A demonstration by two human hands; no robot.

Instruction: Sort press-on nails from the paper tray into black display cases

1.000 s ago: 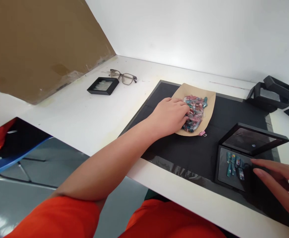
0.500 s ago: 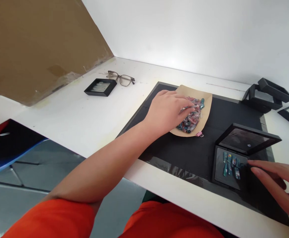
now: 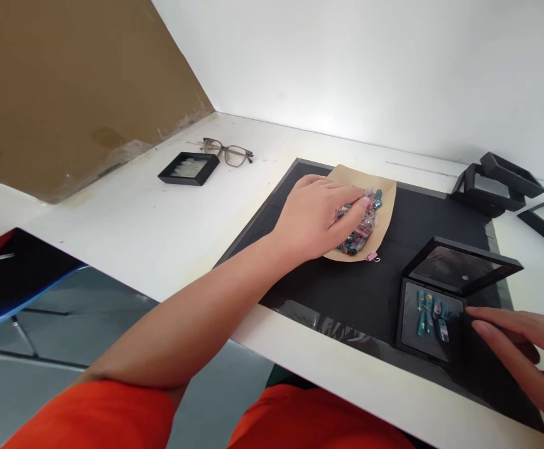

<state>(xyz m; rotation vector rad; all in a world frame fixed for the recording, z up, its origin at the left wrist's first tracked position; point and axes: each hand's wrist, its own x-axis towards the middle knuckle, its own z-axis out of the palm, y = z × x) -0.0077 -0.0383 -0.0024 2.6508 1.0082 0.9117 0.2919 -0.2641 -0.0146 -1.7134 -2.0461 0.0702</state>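
My left hand [image 3: 316, 215] reaches over a heap of glossy false nails [image 3: 360, 227], in teal, pink and clear. They lie on a curved sheet of tan paper [image 3: 386, 215] with a pink binder clip [image 3: 373, 256] at its near edge. Thumb and forefinger are drawn together at the heap; what is between them, if anything, is hidden. My right hand [image 3: 519, 343] is beside the right edge of a black hinged display case [image 3: 407, 337], its thumb and forefinger slightly apart with nothing visible between them. The lid stands tilted up, and several teal false nails [image 3: 433, 315] lie inside.
A black mat [image 3: 313, 287] covers part of the white table [image 3: 126, 231]. Eyeglasses [image 3: 229, 153] and a black frame [image 3: 189, 169] holding pale nails are at the left. More black frames [image 3: 500, 184] stand at the back right. A brown board [image 3: 89, 93] rises on the left.
My left hand's thumb and forefinger have shifted slightly over the heap. My right hand stays beside the case. The whole view has moved a little.
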